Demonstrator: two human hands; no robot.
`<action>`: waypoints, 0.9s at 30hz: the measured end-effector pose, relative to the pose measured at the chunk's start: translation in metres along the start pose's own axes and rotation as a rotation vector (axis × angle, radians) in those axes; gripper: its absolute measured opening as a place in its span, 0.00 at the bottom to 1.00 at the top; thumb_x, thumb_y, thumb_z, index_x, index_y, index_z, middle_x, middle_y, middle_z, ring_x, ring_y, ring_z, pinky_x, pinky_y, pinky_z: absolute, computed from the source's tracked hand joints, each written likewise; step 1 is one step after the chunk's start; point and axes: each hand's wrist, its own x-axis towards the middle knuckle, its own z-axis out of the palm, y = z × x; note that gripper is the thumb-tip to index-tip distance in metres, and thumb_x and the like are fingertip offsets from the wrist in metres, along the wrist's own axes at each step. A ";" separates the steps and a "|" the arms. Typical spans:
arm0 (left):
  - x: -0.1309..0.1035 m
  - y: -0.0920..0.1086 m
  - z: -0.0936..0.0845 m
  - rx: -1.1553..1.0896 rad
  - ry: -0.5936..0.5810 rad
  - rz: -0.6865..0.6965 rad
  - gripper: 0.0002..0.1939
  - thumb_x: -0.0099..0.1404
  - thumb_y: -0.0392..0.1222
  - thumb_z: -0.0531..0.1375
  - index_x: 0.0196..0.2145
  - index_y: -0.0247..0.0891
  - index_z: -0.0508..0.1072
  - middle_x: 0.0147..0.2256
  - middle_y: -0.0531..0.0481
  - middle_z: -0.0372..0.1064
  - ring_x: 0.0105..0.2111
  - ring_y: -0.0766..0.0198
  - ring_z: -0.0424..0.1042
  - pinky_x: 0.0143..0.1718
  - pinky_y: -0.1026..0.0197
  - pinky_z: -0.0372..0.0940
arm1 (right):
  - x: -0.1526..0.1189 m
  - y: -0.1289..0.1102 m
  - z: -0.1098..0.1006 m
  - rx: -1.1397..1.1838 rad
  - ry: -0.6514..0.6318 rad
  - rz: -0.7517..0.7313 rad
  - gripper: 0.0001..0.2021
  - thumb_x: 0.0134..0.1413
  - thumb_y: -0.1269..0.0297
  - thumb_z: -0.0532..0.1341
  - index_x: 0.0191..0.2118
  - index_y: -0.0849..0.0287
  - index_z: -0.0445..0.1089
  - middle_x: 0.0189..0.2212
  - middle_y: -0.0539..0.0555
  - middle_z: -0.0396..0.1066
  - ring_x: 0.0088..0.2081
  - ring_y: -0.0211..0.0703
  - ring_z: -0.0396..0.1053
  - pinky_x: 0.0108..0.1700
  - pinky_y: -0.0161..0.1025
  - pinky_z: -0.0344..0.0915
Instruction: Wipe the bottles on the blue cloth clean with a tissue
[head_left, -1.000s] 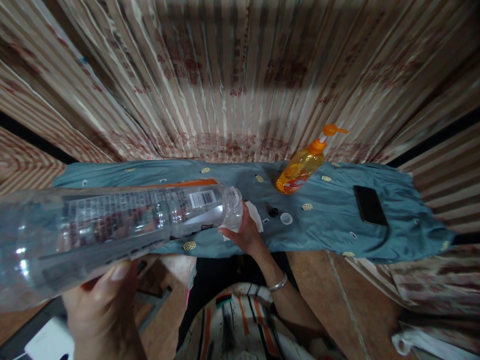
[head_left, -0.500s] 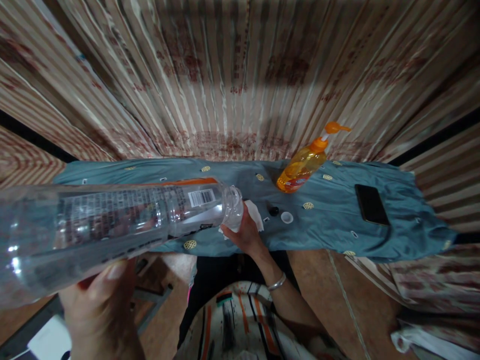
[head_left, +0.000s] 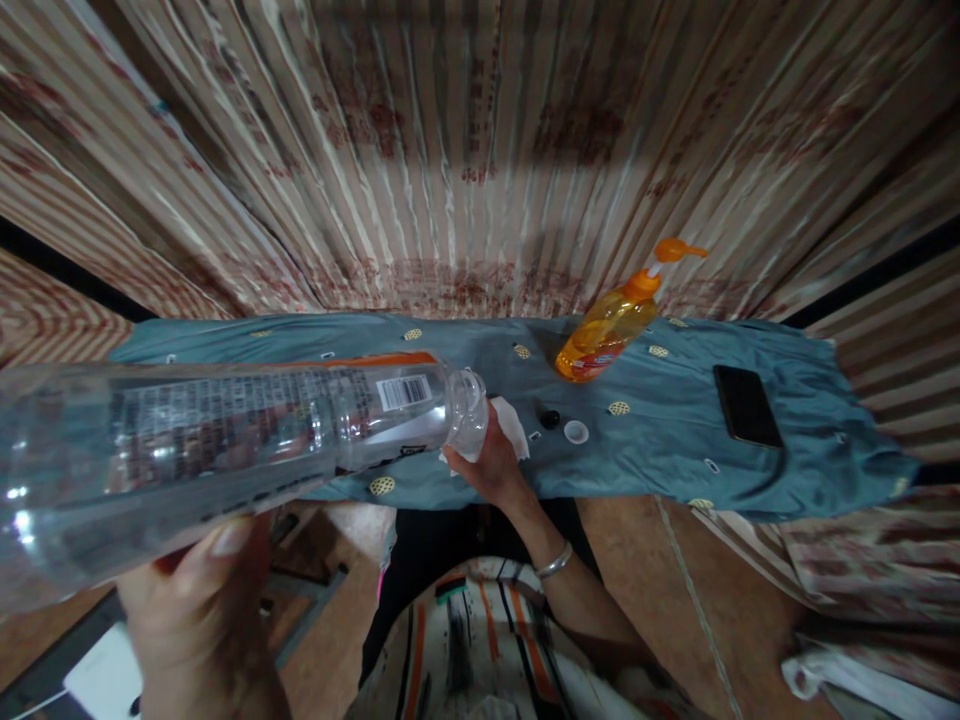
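A large clear plastic bottle with a printed label and barcode lies sideways across the left, its uncapped neck pointing right. My left hand is wrapped round its body from below. At the bottle's mouth, my right hand has its fingers curled in; something clear is there, but the bottle neck hides what the fingers hold. White tissue lies behind this hand. To its right on the cloth are a small black cap and a white cap.
An orange pump bottle with amber liquid stands at the back of the table, covered by a blue-green cloth. A black phone lies on the right. Striped curtains hang close behind the table.
Both hands keep their hold and the large bottle stays nearly still at the right hand. The view has shifted very slightly.
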 end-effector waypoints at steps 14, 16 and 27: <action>0.001 0.001 0.000 0.075 -0.020 0.022 0.19 0.57 0.40 0.62 0.48 0.46 0.75 0.48 0.53 0.72 0.61 0.54 0.66 0.70 0.46 0.55 | -0.001 0.001 0.001 0.024 0.014 -0.024 0.37 0.46 0.64 0.68 0.63 0.55 0.59 0.55 0.58 0.73 0.55 0.55 0.73 0.57 0.49 0.71; -0.001 0.003 0.000 0.088 -0.016 0.027 0.18 0.58 0.40 0.61 0.47 0.45 0.75 0.47 0.53 0.72 0.61 0.55 0.66 0.71 0.48 0.55 | -0.001 0.000 0.001 0.027 0.014 -0.027 0.36 0.46 0.64 0.68 0.62 0.56 0.59 0.55 0.59 0.73 0.55 0.55 0.73 0.57 0.49 0.71; 0.001 -0.001 -0.003 0.062 0.003 0.049 0.11 0.58 0.40 0.63 0.41 0.43 0.76 0.46 0.52 0.71 0.60 0.56 0.66 0.72 0.49 0.51 | 0.000 -0.001 0.001 0.042 0.014 -0.008 0.34 0.45 0.63 0.67 0.61 0.56 0.60 0.53 0.58 0.74 0.53 0.54 0.74 0.55 0.49 0.72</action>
